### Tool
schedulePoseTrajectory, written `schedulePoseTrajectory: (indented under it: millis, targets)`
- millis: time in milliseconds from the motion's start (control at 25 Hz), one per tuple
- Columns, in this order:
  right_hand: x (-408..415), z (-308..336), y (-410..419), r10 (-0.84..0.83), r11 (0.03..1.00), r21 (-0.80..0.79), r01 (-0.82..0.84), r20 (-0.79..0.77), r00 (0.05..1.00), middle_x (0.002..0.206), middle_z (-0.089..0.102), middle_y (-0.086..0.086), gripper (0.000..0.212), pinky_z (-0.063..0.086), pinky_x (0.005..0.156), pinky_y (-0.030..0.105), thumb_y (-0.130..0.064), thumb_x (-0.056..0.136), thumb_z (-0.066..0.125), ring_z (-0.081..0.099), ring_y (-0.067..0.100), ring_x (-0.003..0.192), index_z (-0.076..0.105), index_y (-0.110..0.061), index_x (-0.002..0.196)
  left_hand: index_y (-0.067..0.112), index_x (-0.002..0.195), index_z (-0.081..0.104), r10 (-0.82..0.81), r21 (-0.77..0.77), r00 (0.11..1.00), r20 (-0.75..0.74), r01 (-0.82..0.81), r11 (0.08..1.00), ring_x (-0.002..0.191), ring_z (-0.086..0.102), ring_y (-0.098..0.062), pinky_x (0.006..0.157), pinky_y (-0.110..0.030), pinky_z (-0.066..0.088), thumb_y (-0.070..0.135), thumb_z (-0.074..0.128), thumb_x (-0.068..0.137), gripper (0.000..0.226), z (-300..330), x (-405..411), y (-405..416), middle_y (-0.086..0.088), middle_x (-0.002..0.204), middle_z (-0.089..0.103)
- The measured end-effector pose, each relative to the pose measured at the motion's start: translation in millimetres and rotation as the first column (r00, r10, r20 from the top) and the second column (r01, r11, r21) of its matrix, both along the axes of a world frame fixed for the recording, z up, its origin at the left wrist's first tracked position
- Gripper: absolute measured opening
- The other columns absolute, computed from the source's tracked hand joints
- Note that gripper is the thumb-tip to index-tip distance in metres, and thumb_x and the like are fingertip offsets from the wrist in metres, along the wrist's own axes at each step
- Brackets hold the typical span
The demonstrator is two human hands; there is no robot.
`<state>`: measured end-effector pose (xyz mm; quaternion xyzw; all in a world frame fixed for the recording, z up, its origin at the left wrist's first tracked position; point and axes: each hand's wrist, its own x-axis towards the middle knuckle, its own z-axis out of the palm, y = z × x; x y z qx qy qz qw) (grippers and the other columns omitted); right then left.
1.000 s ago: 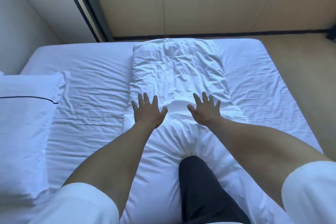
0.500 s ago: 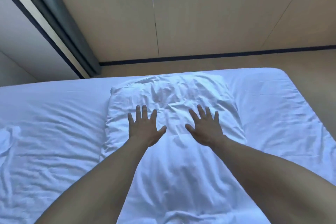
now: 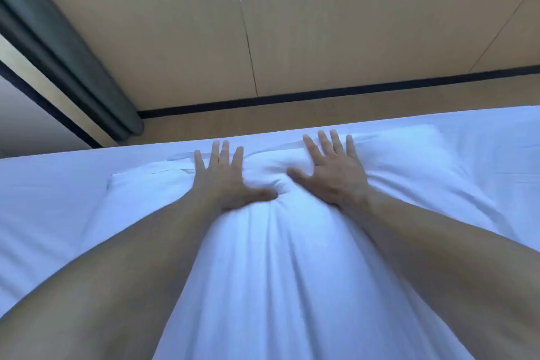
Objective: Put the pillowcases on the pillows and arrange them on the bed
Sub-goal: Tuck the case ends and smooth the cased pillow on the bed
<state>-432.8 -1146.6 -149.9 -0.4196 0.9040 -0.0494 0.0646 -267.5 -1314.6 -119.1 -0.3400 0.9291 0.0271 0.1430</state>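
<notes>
- Pillow (image 3: 292,257), white, in its pillowcase: lies lengthwise on the bed (image 3: 43,199), running from the bottom of the view away toward the far edge. The cloth is gathered into long creases that meet between the two hands.
- Left hand (image 3: 225,181): flat, fingers straight and slightly spread, palm pressed into the far part of the pillow. It grips nothing.
- Right hand (image 3: 333,172): likewise flat and spread, pressing beside the left, thumbs near each other. It grips nothing.
- Handling, judged: soft, light and springy; it dents under the palms and should recover. The case looks liable to slide and wrinkle over the filling. Best taken by its corners or short ends for moving.
- Beyond the bed: tan wall panels (image 3: 350,23) with a dark strip, and a grey curtain (image 3: 73,61) at the left.
- Change from half a second ago: both hands have travelled further up the pillow, now close to its far end, and the fold between them is deeper.
</notes>
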Motion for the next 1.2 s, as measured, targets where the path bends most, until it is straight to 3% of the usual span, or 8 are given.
schedulePoseTrajectory:
  millis: [160,320,480,720,840,920,1080,1200]
  targets:
    - [-1,-58,-11,-0.025,0.978,-0.210,0.014,-0.050,0.998,0.151,0.045,0.005,0.067,0.007,0.124,0.052,-0.065,0.091,0.034,0.025,0.031,0.148,0.050,-0.022,0.139,0.006,0.126,0.059,-0.189,-0.284,0.908,-0.375,0.081,0.955,0.134,0.048,-0.032,0.117,-0.060,0.022,0.068,0.027,0.091,0.078,-82,-1,-4,-0.013,0.136,0.059]
    - [0,-45,-7,-0.043,0.893,-0.448,-0.047,-0.189,0.981,0.093,0.059,0.008,0.043,0.038,0.105,0.048,-0.053,0.089,0.051,0.055,0.034,0.096,0.061,-0.011,0.093,0.004,0.085,0.059,-0.332,-0.404,0.776,-0.536,0.109,0.908,0.091,0.058,-0.036,0.110,-0.057,0.035,0.048,0.048,0.091,0.046,-78,0,-6,-0.016,0.085,0.061]
    - [14,-38,-6,-0.043,0.916,-0.401,-0.032,-0.177,0.983,0.080,0.066,0.008,0.047,0.040,0.080,0.042,-0.056,0.085,0.050,0.061,0.034,0.079,0.064,-0.011,0.090,0.005,0.066,0.051,-0.412,-0.470,0.700,-0.583,0.123,0.874,0.055,0.050,-0.033,0.066,-0.041,0.044,0.039,0.052,0.088,0.040,-79,0,-3,-0.017,0.057,0.050]
    - [48,-26,8,-0.022,0.954,-0.296,-0.050,-0.234,0.972,0.057,0.065,0.017,0.059,0.038,0.059,0.038,-0.057,0.088,0.042,0.062,0.036,0.053,0.056,-0.009,0.056,0.006,0.078,0.058,-0.288,-0.455,0.910,-0.297,0.130,0.881,0.052,0.057,-0.029,0.064,-0.037,0.036,0.051,0.037,0.090,0.051,-67,4,16,-0.016,0.062,0.061]
    - [73,3,22,0.014,0.990,-0.136,-0.027,-0.092,0.996,0.081,0.073,0.012,0.054,0.031,0.070,0.038,-0.060,0.095,0.040,0.068,0.033,0.078,0.052,-0.016,0.066,0.011,0.098,0.061,-0.146,-0.392,0.986,-0.085,0.102,0.914,0.082,0.066,-0.026,0.085,-0.040,0.038,0.047,0.028,0.099,0.048,-30,6,54,-0.008,0.091,0.070]
    - [84,27,37,0.026,0.998,-0.061,-0.026,-0.006,1.000,0.089,0.074,0.008,0.052,0.031,0.072,0.035,-0.060,0.097,0.041,0.067,0.030,0.087,0.049,-0.019,0.066,0.020,0.097,0.058,-0.123,-0.319,0.992,-0.002,0.116,0.941,0.095,0.066,-0.024,0.097,-0.040,0.033,0.042,0.029,0.103,0.036,-9,18,81,0.000,0.102,0.068]
    - [131,65,93,-0.018,0.983,-0.181,0.022,0.024,1.000,0.086,0.075,0.012,0.053,0.033,0.069,0.033,-0.060,0.095,0.050,0.069,0.031,0.080,0.064,-0.010,0.081,0.032,0.112,0.060,-0.303,-0.280,0.941,0.148,0.334,0.900,0.096,0.064,-0.030,0.086,-0.045,0.030,0.032,0.029,0.100,0.033,52,71,118,-0.001,0.096,0.051]
    - [169,92,141,-0.021,0.984,-0.176,0.031,0.058,0.998,0.089,0.075,0.013,0.057,0.032,0.067,0.033,-0.062,0.094,0.051,0.069,0.033,0.085,0.067,-0.008,0.093,0.032,0.118,0.061,-0.346,-0.146,0.916,0.204,0.378,0.914,0.098,0.065,-0.028,0.088,-0.043,0.032,0.046,0.030,0.102,0.038,96,104,152,-0.002,0.100,0.055]
